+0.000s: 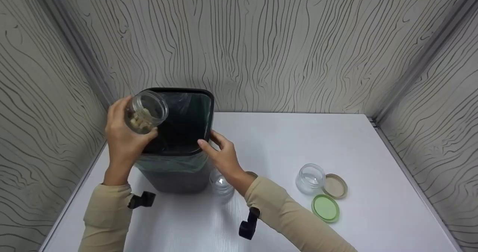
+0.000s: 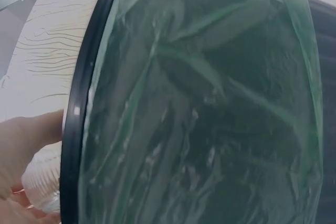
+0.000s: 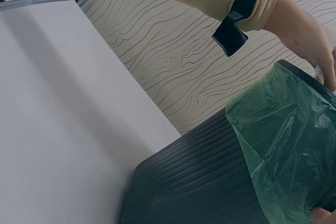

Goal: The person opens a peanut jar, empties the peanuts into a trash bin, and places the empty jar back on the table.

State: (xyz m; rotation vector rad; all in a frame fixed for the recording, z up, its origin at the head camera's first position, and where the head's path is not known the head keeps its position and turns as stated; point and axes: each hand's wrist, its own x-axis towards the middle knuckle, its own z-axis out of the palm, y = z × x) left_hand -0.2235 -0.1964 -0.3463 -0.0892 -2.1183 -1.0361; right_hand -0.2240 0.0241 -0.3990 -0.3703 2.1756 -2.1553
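My left hand (image 1: 125,128) grips a clear jar (image 1: 149,106), tilted over the left side of a black trash bin (image 1: 188,153). Pale, lumpy pieces (image 1: 141,119) lie inside the jar. A green liner bag (image 2: 199,103) is folded down over the bin's outside. With thumb and fingers, my right hand (image 1: 224,156) holds the bin's right rim. In the left wrist view, the bin's rim (image 2: 73,124) hides part of the left hand (image 2: 21,161) and jar. Only right fingertips (image 3: 323,215) show at the right wrist view's lower corner.
A second clear jar (image 1: 221,183) stands beside the bin, partly behind my right hand; a lid's edge (image 1: 252,174) shows near it. Farther right are another clear jar (image 1: 310,179), a beige lid (image 1: 335,186) and a green lid (image 1: 325,208). Patterned walls (image 1: 261,46) enclose the white table (image 1: 283,140).
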